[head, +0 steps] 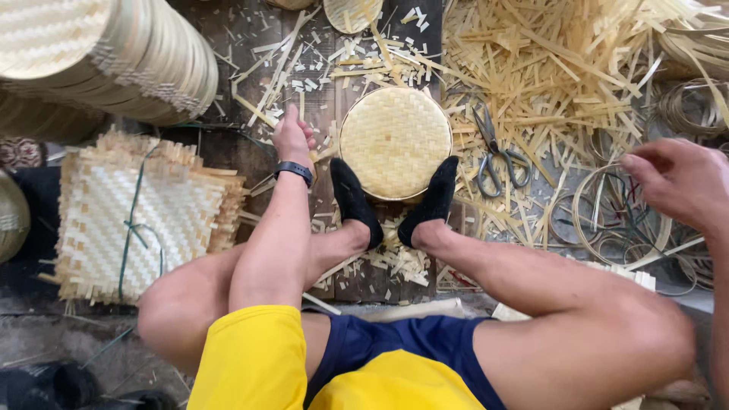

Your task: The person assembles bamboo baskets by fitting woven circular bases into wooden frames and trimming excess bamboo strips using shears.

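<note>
Wooden floor [250, 30] strewn with bamboo strips [547, 68], round woven tray [395, 142] between feet, left hand [292, 137] loosely curled, right hand [676, 182] half-open, both empty

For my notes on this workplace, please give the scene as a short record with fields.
Left hand: lowered to the floor among bamboo scraps, apparently empty
Right hand: raised over thin bamboo rings, fingers curled
Round woven tray: on the floor, held between two black-socked feet
Scissors: right of tray
Square woven mats: stacked, tied, left

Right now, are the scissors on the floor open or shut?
Shut. The scissors lie flat among the bamboo strips, blades together pointing away, handles toward the person. Neither hand touches them.
</note>
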